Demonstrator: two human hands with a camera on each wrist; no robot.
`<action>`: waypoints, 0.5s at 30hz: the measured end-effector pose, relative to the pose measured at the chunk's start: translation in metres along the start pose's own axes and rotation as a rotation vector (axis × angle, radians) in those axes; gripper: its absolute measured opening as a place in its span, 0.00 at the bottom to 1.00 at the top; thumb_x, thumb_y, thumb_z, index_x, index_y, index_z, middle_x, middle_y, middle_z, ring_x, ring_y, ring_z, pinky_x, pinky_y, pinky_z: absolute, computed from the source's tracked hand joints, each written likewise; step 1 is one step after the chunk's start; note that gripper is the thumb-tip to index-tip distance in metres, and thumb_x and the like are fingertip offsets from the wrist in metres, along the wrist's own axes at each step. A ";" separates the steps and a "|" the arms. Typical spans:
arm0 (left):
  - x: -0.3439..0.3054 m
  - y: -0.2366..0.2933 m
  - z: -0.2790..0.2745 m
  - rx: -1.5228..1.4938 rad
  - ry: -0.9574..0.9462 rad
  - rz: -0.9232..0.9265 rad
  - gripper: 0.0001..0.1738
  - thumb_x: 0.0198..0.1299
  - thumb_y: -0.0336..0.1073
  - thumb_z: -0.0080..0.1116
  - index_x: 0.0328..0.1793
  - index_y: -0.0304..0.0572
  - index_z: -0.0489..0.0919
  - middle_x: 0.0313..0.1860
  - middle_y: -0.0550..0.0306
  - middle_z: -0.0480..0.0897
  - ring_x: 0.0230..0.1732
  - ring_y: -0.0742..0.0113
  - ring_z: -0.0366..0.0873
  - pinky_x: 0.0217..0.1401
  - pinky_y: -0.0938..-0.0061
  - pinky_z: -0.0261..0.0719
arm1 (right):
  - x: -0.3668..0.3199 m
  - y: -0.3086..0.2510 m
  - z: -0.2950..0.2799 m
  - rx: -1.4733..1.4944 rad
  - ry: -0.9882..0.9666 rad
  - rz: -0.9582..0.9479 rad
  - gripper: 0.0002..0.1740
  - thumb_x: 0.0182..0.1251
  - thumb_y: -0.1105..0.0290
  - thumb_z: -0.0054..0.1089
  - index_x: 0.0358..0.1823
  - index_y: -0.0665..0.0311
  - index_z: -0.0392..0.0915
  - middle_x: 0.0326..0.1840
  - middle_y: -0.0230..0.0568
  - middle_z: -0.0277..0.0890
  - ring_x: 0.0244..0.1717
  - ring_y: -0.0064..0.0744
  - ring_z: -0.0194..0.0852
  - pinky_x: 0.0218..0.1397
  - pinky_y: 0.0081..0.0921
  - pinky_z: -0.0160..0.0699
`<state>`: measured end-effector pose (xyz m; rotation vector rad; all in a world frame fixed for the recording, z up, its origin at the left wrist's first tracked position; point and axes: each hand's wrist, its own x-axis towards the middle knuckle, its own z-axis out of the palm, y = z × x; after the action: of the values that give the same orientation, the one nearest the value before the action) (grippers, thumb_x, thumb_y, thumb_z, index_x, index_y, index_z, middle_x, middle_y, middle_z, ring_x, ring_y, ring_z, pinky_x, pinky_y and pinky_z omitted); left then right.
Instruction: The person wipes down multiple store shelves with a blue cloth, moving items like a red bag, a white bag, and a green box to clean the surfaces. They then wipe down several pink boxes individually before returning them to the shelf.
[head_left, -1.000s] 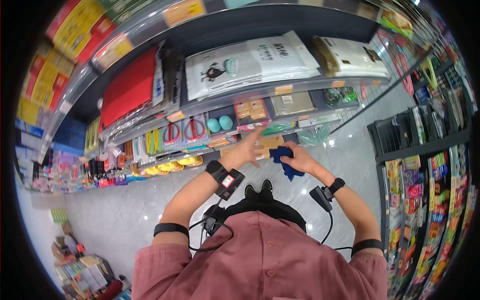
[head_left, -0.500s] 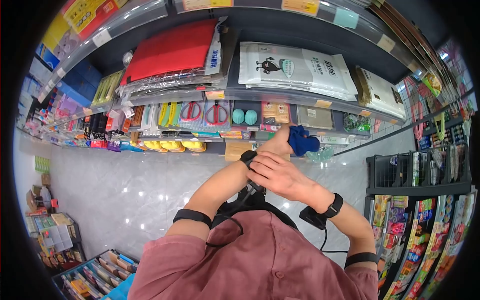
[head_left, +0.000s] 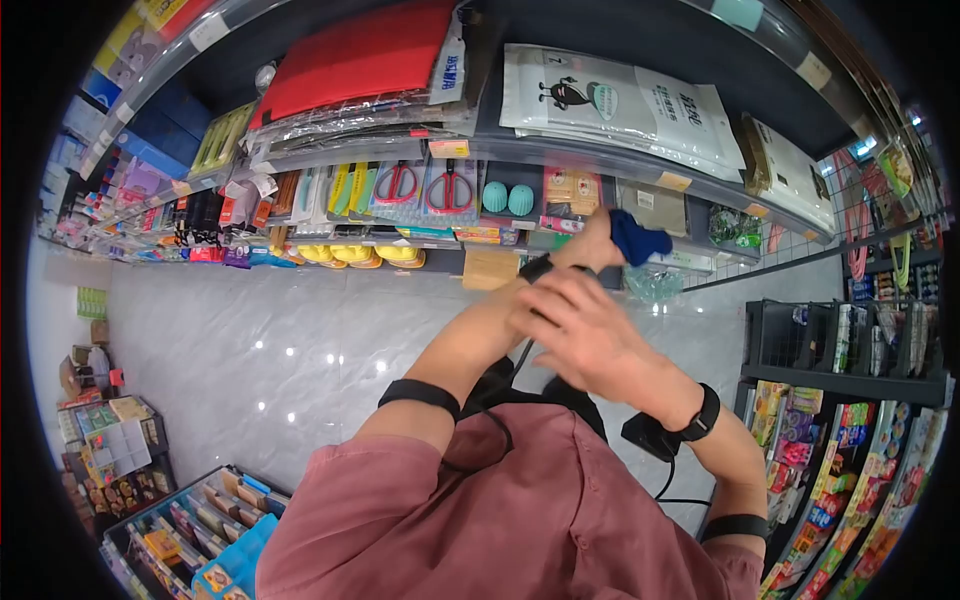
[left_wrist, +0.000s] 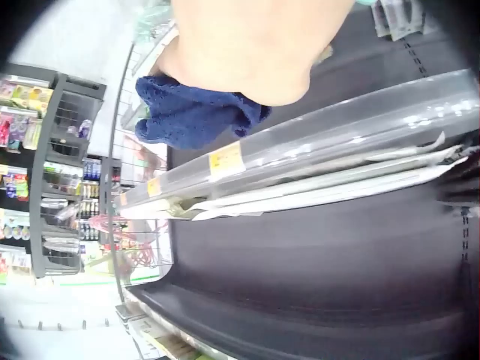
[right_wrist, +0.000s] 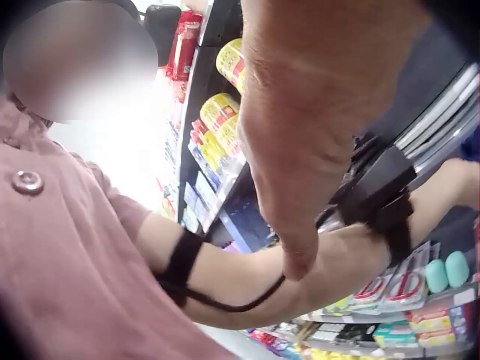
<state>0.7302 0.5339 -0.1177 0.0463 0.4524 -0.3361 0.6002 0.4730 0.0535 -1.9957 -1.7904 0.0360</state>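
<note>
A crumpled dark blue cloth point(head_left: 642, 240) is gripped in my left hand point(head_left: 597, 246), which reaches out to the lower shelf. In the left wrist view the cloth point(left_wrist: 191, 116) bunches below the hand, and the fingers holding it are mostly hidden. My right hand point(head_left: 588, 335) lies across my left wrist, its fingers spread over the strap and camera there. From the right wrist, the black wrist camera point(right_wrist: 379, 184) shows just beyond the right hand, whose thumb point(right_wrist: 300, 259) points down at the left forearm.
Above stands a shelf with white packs point(head_left: 620, 95) and a red pack point(head_left: 350, 60). Scissors point(head_left: 448, 188) and teal egg-shaped items point(head_left: 508, 198) fill the lower shelf. A wire rack point(head_left: 800, 245) borders the right end. Tiled floor point(head_left: 270, 340) lies below, with stocked shelving point(head_left: 850, 470) at the right.
The blue cloth has passed from my right hand to my left. My right hand has moved left onto the left wrist, and the left arm has reached farther right toward the shelf.
</note>
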 end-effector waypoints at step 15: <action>0.084 -0.058 0.047 -0.135 0.055 0.099 0.23 0.62 0.48 0.33 0.43 0.39 0.74 0.38 0.47 0.78 0.38 0.48 0.75 0.35 0.57 0.75 | -0.165 -0.001 -0.018 0.320 0.139 0.039 0.15 0.51 0.67 0.60 0.33 0.66 0.66 0.30 0.42 0.65 0.20 0.36 0.72 0.20 0.28 0.71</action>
<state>0.8018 0.4480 -0.1105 -0.0532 0.5243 -0.2070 0.5792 0.3110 0.0244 -1.7602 -1.5492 0.1800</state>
